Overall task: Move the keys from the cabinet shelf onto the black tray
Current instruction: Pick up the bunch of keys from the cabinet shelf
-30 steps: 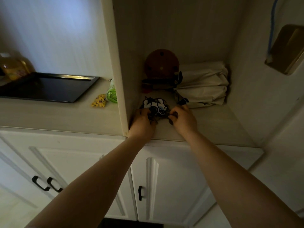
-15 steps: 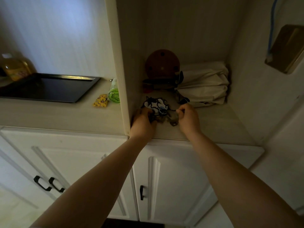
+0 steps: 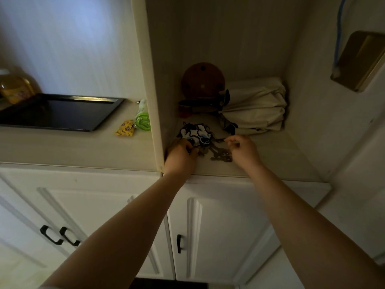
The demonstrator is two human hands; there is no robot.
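Observation:
A bunch of metal keys [image 3: 219, 154] lies on the cabinet shelf [image 3: 270, 163] near its front edge, joined to a black, white and blue beaded charm [image 3: 193, 131]. My left hand [image 3: 181, 152] is closed over the left end of the bunch, just below the charm. My right hand [image 3: 242, 148] pinches the right end of the keys between thumb and fingertips. The black tray [image 3: 60, 112] sits empty on the counter to the left, beyond the cabinet's side panel [image 3: 150, 101].
At the back of the shelf lie a folded cream umbrella [image 3: 256, 105] and a round brown wooden thing [image 3: 203, 80]. On the counter by the tray are a green roll [image 3: 143, 119], a yellow packet [image 3: 125, 130] and an oil bottle [image 3: 15, 86].
My right hand has slid to the right, away from my left hand, spreading the keys out across the shelf. My left hand has stayed by the charm.

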